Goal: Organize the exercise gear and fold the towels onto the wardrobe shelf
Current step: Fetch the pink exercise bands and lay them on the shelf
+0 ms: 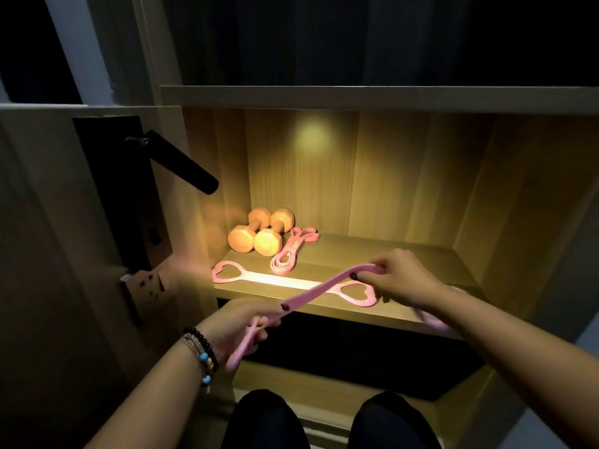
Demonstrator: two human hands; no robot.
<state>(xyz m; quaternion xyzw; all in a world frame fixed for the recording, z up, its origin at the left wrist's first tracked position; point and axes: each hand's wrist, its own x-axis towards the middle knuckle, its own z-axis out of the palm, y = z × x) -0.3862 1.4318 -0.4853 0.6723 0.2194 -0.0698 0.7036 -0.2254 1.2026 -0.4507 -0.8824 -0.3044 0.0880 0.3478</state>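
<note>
Both grips are closed on 1 pink resistance band [319,291], stretched in the air in front of the wardrobe shelf [372,254]. Left hand [241,324] holds the lower end, fingers and thumb curled round the strap where it widens into its loop; that loop hangs down below the hand toward the wrist. Right hand [402,275] pinches the upper end between thumb and fingers, just above the shelf's front edge, and the rest of the band trails off under the right forearm, where a pink loop shows beyond the arm. Between the 2 hands the strap runs taut and slanted, low on the left and high on the right.

On the shelf, a second pink band [291,283] lies flat along the front edge, with a heart-shaped loop at each end; its right loop sits just beneath the right hand. Behind it, a third pink band [288,251] lies folded into a narrow bundle, angled toward the back. Just beside that bundle, in the left rear corner, 2 orange dumbbells [261,234] rest side by side, touching, their ends facing the front.

Beaded bracelets [202,350] circle the left wrist. Left of the shelf stands a door with a black lever handle [181,165]. Below, the person's dark-clothed knees [330,419] face the wardrobe's lower compartment.
</note>
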